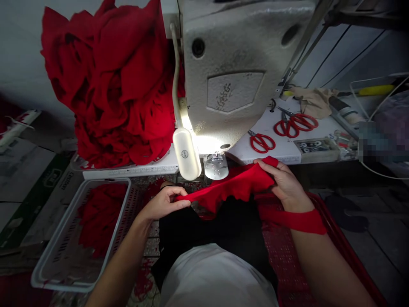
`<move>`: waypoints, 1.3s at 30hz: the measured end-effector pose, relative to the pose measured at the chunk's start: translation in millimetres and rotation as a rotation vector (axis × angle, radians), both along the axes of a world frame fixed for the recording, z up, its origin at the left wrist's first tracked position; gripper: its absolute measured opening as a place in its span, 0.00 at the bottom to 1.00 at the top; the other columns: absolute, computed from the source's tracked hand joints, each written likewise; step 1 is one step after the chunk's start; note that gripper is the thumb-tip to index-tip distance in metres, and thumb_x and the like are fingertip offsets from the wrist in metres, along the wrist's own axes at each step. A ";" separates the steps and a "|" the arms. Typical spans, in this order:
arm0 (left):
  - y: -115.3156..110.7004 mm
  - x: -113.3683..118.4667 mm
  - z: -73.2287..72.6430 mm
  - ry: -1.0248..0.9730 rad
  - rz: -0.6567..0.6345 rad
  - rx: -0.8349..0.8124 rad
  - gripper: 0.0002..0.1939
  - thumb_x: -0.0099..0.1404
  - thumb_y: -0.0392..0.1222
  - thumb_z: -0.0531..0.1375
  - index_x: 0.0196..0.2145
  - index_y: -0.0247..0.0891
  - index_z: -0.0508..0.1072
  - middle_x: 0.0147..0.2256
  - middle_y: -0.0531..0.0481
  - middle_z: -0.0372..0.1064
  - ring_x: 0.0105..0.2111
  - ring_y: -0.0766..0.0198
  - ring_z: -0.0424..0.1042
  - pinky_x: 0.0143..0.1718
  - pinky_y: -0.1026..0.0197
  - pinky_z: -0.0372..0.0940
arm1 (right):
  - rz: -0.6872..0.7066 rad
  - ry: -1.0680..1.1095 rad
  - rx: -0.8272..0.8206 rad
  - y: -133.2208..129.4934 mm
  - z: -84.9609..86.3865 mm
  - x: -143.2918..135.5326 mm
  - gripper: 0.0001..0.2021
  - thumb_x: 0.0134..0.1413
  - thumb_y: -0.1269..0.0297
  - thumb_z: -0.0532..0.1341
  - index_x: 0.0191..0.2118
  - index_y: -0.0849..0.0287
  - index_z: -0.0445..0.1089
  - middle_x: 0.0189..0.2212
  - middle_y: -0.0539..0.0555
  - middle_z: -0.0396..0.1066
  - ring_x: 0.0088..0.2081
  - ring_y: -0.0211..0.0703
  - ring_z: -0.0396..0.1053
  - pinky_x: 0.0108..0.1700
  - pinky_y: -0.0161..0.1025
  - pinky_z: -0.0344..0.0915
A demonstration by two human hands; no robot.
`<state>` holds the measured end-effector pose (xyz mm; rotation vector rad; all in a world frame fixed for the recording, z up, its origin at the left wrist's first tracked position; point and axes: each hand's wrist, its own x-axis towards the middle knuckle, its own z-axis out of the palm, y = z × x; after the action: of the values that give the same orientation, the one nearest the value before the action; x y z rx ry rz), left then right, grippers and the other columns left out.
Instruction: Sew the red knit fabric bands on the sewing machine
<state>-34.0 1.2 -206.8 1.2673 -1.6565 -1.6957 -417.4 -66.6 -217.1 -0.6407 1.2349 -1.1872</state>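
A strip of red fabric (223,189) stretches between my two hands, just in front of the sewing machine (223,85). My left hand (166,201) pinches its left end between thumb and fingers. The right end is gripped by my right hand (283,177), which is held a little higher. The fabric's upper edge looks taut and its lower edge hangs ruffled. Close behind it is the lit presser foot area (216,166), with a white lamp (187,154) to its left. Another red band of cloth (306,221) lies across my right forearm.
A tall heap of red cloth (118,81) stands left of the machine. Below it, a white basket (120,221) holds more red pieces. Red-handled scissors (262,143) and a small parts tray (316,147) lie on the right. A red basket (287,260) is beside my lap.
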 end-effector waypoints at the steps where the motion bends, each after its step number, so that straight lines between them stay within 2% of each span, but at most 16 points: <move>1: 1.0 1.2 3.1 0.059 -0.011 0.017 0.13 0.66 0.47 0.67 0.34 0.33 0.76 0.34 0.47 0.74 0.33 0.63 0.72 0.34 0.65 0.66 | 0.032 0.025 -0.005 -3.0 -3.6 -1.5 0.15 0.42 0.57 0.78 0.38 0.56 0.82 0.34 0.52 0.82 0.35 0.44 0.78 0.38 0.35 0.73; 3: 4.2 0.5 9.6 0.213 -0.051 0.065 0.13 0.65 0.47 0.68 0.33 0.33 0.76 0.33 0.47 0.72 0.31 0.64 0.72 0.30 0.65 0.67 | 0.168 0.162 -0.033 -6.4 -9.2 -1.6 0.15 0.47 0.55 0.75 0.39 0.56 0.82 0.35 0.54 0.82 0.36 0.47 0.78 0.39 0.38 0.73; 5: 7.6 -5.9 16.0 0.312 -0.088 0.097 0.13 0.65 0.47 0.68 0.33 0.33 0.77 0.33 0.48 0.69 0.26 0.67 0.71 0.24 0.66 0.66 | 0.326 0.454 -0.102 -4.2 -10.9 6.6 0.13 0.49 0.55 0.74 0.37 0.57 0.82 0.34 0.56 0.82 0.38 0.52 0.78 0.41 0.42 0.72; 8: 10.0 -25.9 23.2 0.212 -0.092 0.088 0.13 0.69 0.47 0.63 0.36 0.33 0.78 0.34 0.49 0.67 0.22 0.71 0.67 0.20 0.68 0.61 | 0.469 0.818 -0.293 11.8 -5.9 39.4 0.10 0.51 0.57 0.73 0.36 0.57 0.82 0.38 0.60 0.81 0.43 0.56 0.77 0.43 0.43 0.71; 11: 8.2 -46.9 23.3 0.022 -0.154 -0.065 0.09 0.70 0.43 0.62 0.37 0.34 0.78 0.35 0.49 0.71 0.30 0.67 0.71 0.31 0.66 0.66 | 0.764 0.557 -0.412 35.3 0.6 81.3 0.14 0.62 0.53 0.65 0.44 0.57 0.80 0.38 0.57 0.80 0.38 0.48 0.76 0.38 0.39 0.70; 14: 5.2 -55.0 14.4 -0.143 -0.149 -0.279 0.04 0.65 0.34 0.62 0.38 0.36 0.77 0.36 0.49 0.74 0.36 0.63 0.72 0.40 0.62 0.67 | 0.987 0.424 -0.422 52.3 2.8 103.4 0.15 0.60 0.51 0.68 0.40 0.60 0.79 0.25 0.49 0.74 0.27 0.38 0.67 0.27 0.33 0.61; 17: 6.0 -53.2 -3.3 -0.359 0.025 -0.520 0.14 0.63 0.28 0.59 0.44 0.38 0.76 0.41 0.47 0.73 0.41 0.58 0.73 0.45 0.58 0.67 | 0.915 0.498 -0.379 59.2 6.3 100.1 0.16 0.62 0.52 0.66 0.32 0.61 0.77 0.20 0.46 0.67 0.23 0.34 0.59 0.24 0.32 0.53; 19: 9.9 -54.6 -17.1 -0.461 0.203 -0.651 0.19 0.63 0.29 0.58 0.51 0.38 0.75 0.46 0.42 0.70 0.48 0.53 0.72 0.51 0.53 0.66 | 0.873 0.450 -0.351 59.8 11.6 92.5 0.19 0.65 0.52 0.64 0.29 0.62 0.76 0.20 0.48 0.67 0.23 0.34 0.60 0.24 0.32 0.55; 21: 15.2 -61.3 -28.4 -0.438 0.358 -0.670 0.22 0.64 0.31 0.60 0.55 0.38 0.72 0.49 0.40 0.69 0.50 0.52 0.71 0.53 0.51 0.67 | 0.888 0.291 -0.312 58.3 17.8 85.3 0.20 0.64 0.51 0.64 0.29 0.63 0.75 0.25 0.50 0.69 0.25 0.35 0.64 0.24 0.32 0.60; 23: 20.0 -70.3 -33.9 -0.263 0.418 -0.536 0.22 0.64 0.32 0.60 0.56 0.38 0.69 0.45 0.43 0.71 0.44 0.56 0.74 0.47 0.55 0.70 | 0.916 0.148 -0.258 54.8 22.1 78.2 0.19 0.62 0.51 0.66 0.29 0.63 0.75 0.28 0.51 0.71 0.25 0.36 0.66 0.23 0.32 0.64; 26: 24.2 -76.3 -29.3 0.037 0.321 -0.186 0.19 0.66 0.36 0.63 0.54 0.36 0.67 0.34 0.50 0.73 0.32 0.64 0.73 0.37 0.63 0.68 | 0.902 0.145 -0.182 46.8 23.0 64.3 0.19 0.61 0.51 0.67 0.28 0.62 0.74 0.22 0.48 0.67 0.18 0.32 0.61 0.18 0.30 0.57; 29: 23.8 -68.2 -16.2 0.115 0.089 0.052 0.13 0.67 0.45 0.65 0.44 0.33 0.74 0.26 0.54 0.67 0.25 0.70 0.64 0.29 0.66 0.58 | 0.810 0.203 -0.152 38.1 19.7 48.8 0.17 0.60 0.53 0.69 0.29 0.62 0.74 0.18 0.46 0.66 0.18 0.31 0.58 0.19 0.30 0.53; 31: 21.8 -60.8 -7.4 0.083 0.003 0.086 0.15 0.66 0.48 0.66 0.39 0.31 0.78 0.24 0.55 0.63 0.24 0.71 0.59 0.26 0.67 0.53 | 0.779 0.219 -0.183 34.4 17.7 42.7 0.15 0.58 0.54 0.70 0.30 0.62 0.76 0.21 0.48 0.70 0.22 0.33 0.62 0.24 0.31 0.57; 33: 19.2 -57.0 0.0 0.058 0.016 0.091 0.17 0.66 0.51 0.67 0.37 0.31 0.79 0.24 0.55 0.62 0.24 0.71 0.57 0.26 0.66 0.51 | 0.805 0.250 -0.210 33.7 17.2 43.0 0.14 0.56 0.55 0.71 0.31 0.62 0.77 0.25 0.50 0.73 0.26 0.36 0.66 0.29 0.32 0.60; 36: 15.8 -59.5 8.1 0.061 0.039 0.078 0.17 0.66 0.52 0.66 0.36 0.31 0.78 0.25 0.53 0.64 0.25 0.69 0.58 0.27 0.66 0.53 | 0.909 0.315 -0.222 38.0 18.7 54.1 0.14 0.54 0.54 0.72 0.34 0.61 0.79 0.27 0.51 0.75 0.27 0.37 0.66 0.29 0.33 0.59; 39: 13.7 -65.3 11.3 0.057 -0.028 0.025 0.16 0.69 0.50 0.64 0.35 0.32 0.78 0.27 0.52 0.66 0.27 0.68 0.60 0.29 0.65 0.54 | 0.961 0.404 -0.334 45.3 18.6 69.1 0.14 0.57 0.53 0.70 0.34 0.61 0.80 0.26 0.50 0.74 0.26 0.37 0.63 0.28 0.33 0.57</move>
<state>-99.3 14.9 -195.5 1.2012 -1.6321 -1.7574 -348.3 -21.3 -198.5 -1.5635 0.8445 -0.4430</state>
